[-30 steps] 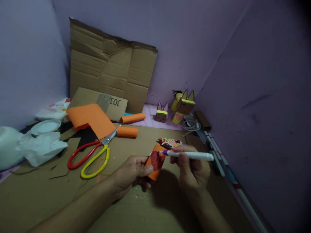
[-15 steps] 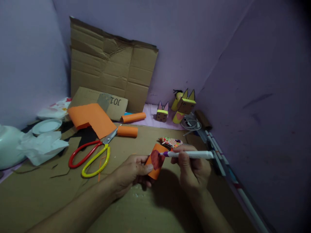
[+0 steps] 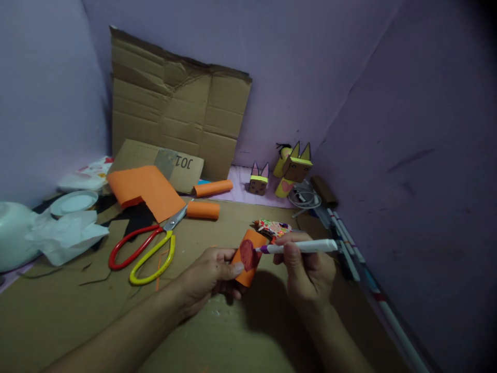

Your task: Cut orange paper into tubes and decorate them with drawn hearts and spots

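Note:
My left hand (image 3: 215, 274) is closed on a rolled orange paper tube (image 3: 254, 248), its thumb on the front. A dark red, rounded patch (image 3: 247, 254) covers much of the tube's face. In my right hand (image 3: 308, 269) is a white marker (image 3: 306, 247) with a purple collar, held like a pen. The marker's tip points left and meets, or nearly meets, the patch's right edge. Just behind the tube lies a floral-patterned bundle (image 3: 274, 228) with a brown pointed end. Scissors (image 3: 155, 243) with one red and one yellow handle lie open left of my left hand.
Two more orange tubes (image 3: 202, 210) and an orange sheet (image 3: 145, 189) lie beyond the scissors. Cardboard (image 3: 178, 109) leans on the back wall. Eared paper figures (image 3: 258, 185) stand behind, near a coiled cable (image 3: 305, 198). Crumpled white tissue (image 3: 68, 235) is at left.
The marker has tilted slightly, its rear end rising and shifting left, while its tip has moved slightly down along the patch's edge. My left hand keeps its hold on the tube.

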The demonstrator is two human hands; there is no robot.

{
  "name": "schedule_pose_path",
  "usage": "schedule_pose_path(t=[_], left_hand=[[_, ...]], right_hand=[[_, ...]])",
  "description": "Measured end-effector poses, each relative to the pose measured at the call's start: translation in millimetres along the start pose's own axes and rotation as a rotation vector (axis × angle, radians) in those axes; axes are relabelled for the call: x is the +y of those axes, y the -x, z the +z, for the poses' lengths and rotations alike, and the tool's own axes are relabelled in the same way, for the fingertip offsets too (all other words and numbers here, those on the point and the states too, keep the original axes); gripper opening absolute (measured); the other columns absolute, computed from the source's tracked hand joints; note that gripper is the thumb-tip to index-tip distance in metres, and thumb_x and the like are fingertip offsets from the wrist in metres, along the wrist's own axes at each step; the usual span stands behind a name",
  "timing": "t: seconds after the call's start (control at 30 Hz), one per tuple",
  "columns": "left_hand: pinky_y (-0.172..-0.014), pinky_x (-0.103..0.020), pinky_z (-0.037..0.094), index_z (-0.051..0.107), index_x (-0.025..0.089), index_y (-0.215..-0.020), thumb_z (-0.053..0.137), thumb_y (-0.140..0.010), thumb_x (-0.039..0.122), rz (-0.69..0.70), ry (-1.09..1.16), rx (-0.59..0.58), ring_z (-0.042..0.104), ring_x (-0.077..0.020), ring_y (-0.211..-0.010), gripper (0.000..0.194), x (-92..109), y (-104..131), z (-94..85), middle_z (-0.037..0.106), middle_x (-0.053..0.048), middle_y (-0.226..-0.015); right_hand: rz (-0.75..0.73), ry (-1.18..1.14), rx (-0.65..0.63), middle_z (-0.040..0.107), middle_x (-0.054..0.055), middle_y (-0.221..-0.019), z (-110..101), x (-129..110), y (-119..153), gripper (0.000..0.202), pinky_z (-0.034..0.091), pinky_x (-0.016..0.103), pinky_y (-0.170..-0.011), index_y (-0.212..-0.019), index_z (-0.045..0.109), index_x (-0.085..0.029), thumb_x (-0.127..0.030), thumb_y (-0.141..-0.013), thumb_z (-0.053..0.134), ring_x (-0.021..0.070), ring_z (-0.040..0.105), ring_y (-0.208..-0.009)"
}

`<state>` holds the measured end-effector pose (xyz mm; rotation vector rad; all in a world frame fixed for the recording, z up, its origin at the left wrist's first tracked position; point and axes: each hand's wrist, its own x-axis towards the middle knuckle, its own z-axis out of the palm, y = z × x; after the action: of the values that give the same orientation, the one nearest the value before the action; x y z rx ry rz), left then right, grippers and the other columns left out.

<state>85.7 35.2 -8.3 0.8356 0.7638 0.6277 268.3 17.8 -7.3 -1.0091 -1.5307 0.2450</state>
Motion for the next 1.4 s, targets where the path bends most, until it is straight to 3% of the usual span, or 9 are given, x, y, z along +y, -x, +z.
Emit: schedule_pose_path(t=[0.23, 0.47, 0.7, 1.0, 1.07, 1.17, 1.27, 1.4], left_hand=[[-0.053, -0.022, 0.046, 0.068, 0.009, -0.088, 0.082, -0.061, 0.044, -0.010, -0.004, 0.005, 0.053, -0.0112, -0.058, 0.046, 0, 0, -0.6, 0.059, -0.004, -0.072], [-0.055, -0.022, 0.047, 0.068, 0.009, -0.092, 0.082, -0.062, 0.041, -0.011, -0.019, 0.019, 0.052, -0.0108, -0.060, 0.046, 0, 1, 0.1, 0.060, -0.005, -0.077], [-0.054, -0.021, 0.047, 0.066, 0.009, -0.094, 0.082, -0.061, 0.042, -0.005, -0.026, -0.006, 0.052, -0.0115, -0.063, 0.049, 1, 1, -0.1, 0.058, -0.005, -0.079], [-0.053, -0.021, 0.047, 0.065, 0.009, -0.089, 0.083, -0.059, 0.042, 0.008, 0.002, 0.004, 0.052, -0.0106, -0.061, 0.048, 2, 1, 2.7, 0.059, -0.005, -0.077], [-0.053, -0.022, 0.047, 0.065, 0.009, -0.089, 0.085, -0.057, 0.042, 0.034, 0.028, 0.052, 0.053, -0.0109, -0.061, 0.050, 2, 1, 2.6, 0.061, -0.005, -0.076], [-0.056, -0.023, 0.048, 0.066, 0.010, -0.089, 0.088, -0.053, 0.039, 0.095, 0.098, 0.124, 0.055, -0.0116, -0.063, 0.052, 2, -1, 3.0, 0.063, -0.005, -0.077], [-0.062, -0.025, 0.051, 0.066, 0.011, -0.091, 0.090, -0.051, 0.036, 0.145, 0.159, 0.159, 0.057, -0.0124, -0.068, 0.053, 3, -2, 3.8, 0.065, -0.005, -0.084], [-0.064, -0.026, 0.050, 0.066, 0.011, -0.089, 0.091, -0.051, 0.036, 0.181, 0.190, 0.171, 0.058, -0.0133, -0.070, 0.052, 2, -3, 3.4, 0.065, -0.004, -0.082]], right_hand=[[0.026, -0.048, 0.020, 0.059, -0.002, -0.060, 2, 0, 1, 0.018, 0.041, 0.024, -0.045, -0.085, 0.064, -0.020, -0.028, -0.094, 0.051, 0.0124, 0.055, -0.049], [0.121, -0.232, 0.228, 0.057, -0.002, -0.063, 1, -3, -1, 0.021, 0.044, 0.026, -0.049, -0.085, 0.065, -0.021, -0.033, -0.095, 0.051, 0.0129, 0.055, -0.051], [0.101, -0.188, 0.165, 0.059, -0.002, -0.063, 3, -7, 0, 0.017, 0.043, 0.022, -0.045, -0.087, 0.066, -0.021, -0.028, -0.095, 0.052, 0.0105, 0.056, -0.050], [0.157, -0.216, 0.204, 0.062, -0.002, -0.061, 5, -11, -1, 0.016, 0.046, 0.021, -0.046, -0.087, 0.069, -0.021, -0.030, -0.091, 0.057, 0.0109, 0.058, -0.050], [0.212, -0.239, 0.281, 0.066, -0.001, -0.068, 6, -12, -5, 0.017, 0.051, 0.023, -0.050, -0.089, 0.069, -0.020, -0.034, -0.090, 0.059, 0.0118, 0.062, -0.053], [0.409, -0.317, 0.370, 0.072, 0.002, -0.077, 8, -13, -12, 0.025, 0.055, 0.026, -0.052, -0.101, 0.066, -0.021, -0.041, -0.087, 0.062, 0.0139, 0.067, -0.056], [0.565, -0.409, 0.306, 0.074, 0.003, -0.077, 11, -13, -16, 0.034, 0.057, 0.029, -0.057, -0.105, 0.063, -0.021, -0.046, -0.083, 0.065, 0.0164, 0.070, -0.060], [0.556, -0.392, 0.167, 0.074, 0.005, -0.082, 18, -10, -11, 0.033, 0.058, 0.032, -0.068, -0.101, 0.065, -0.021, -0.045, -0.080, 0.069, 0.0188, 0.071, -0.073]])
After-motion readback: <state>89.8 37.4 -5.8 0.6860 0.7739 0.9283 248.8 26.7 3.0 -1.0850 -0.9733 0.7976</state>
